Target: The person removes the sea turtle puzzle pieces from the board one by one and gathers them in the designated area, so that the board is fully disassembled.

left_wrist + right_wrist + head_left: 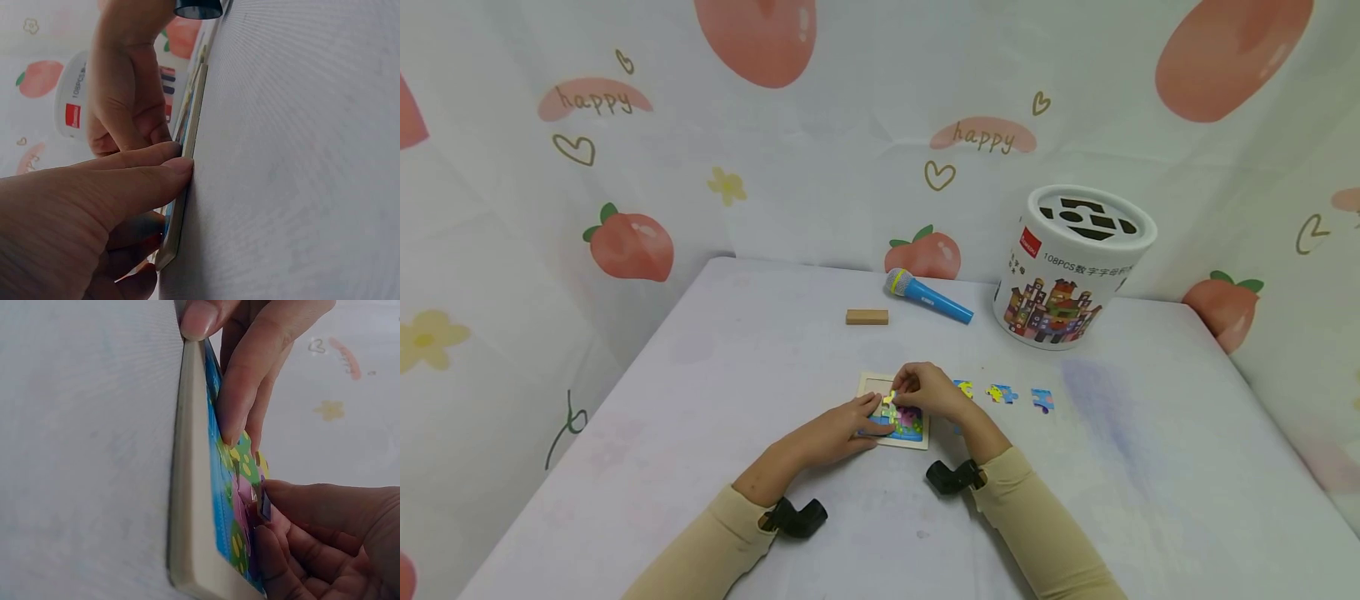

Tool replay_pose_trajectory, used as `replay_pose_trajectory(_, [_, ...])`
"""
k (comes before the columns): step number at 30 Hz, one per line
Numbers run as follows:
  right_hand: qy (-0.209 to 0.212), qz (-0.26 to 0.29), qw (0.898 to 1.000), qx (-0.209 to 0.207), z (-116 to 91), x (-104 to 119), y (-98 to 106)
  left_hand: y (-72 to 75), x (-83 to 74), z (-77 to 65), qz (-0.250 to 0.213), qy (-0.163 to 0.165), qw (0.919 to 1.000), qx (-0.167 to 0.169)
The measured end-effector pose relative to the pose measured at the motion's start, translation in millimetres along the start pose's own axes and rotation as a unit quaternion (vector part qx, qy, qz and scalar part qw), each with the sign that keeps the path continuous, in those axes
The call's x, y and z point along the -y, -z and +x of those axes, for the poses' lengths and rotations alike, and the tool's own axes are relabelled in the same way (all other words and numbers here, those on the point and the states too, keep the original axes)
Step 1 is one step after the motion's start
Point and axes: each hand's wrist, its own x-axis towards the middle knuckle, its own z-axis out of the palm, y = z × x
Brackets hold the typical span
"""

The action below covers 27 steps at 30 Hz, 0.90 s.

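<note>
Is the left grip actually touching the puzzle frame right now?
Touching. The right wrist view shows it: the left grip has its thumb set against the edge of the puzzle frame, with no gap between them.

You face a white table (737, 350), with a bluish smear (1097, 408) on its right half and faint pink blotches (613, 450) near its left edge. Behind the table you see a white cloth (842, 150) as a wall, lightly creased, spreading past the table's left and right sides too. Printed peaches (922, 257) show just behind the table's far edge and beyond its far corners. Above the table you can read "happy" lettering (983, 136) among brown hearts (940, 175). Left of the table you find a yellow flower (430, 337). Soft light covers the table.
</note>
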Motion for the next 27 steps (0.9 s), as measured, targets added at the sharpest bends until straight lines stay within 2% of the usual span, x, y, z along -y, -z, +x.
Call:
replay_pose_trajectory(13, [-0.015,0.076,0.997,0.024,0.4,-3.3,1.5,-0.5,1.1,0.7,0.001,-0.004,1.0000,0.001])
replay_pose_trajectory(19, [-0.033,0.115,0.993,0.017,0.0,-5.7,3.7,-1.4,1.9,1.6,0.002,0.001,1.0000,0.002])
replay_pose_trajectory(27, [-0.037,0.112,0.993,0.014,-7.3,-9.5,10.7,-1.0,-0.4,1.3,-0.006,0.012,0.9999,0.003])
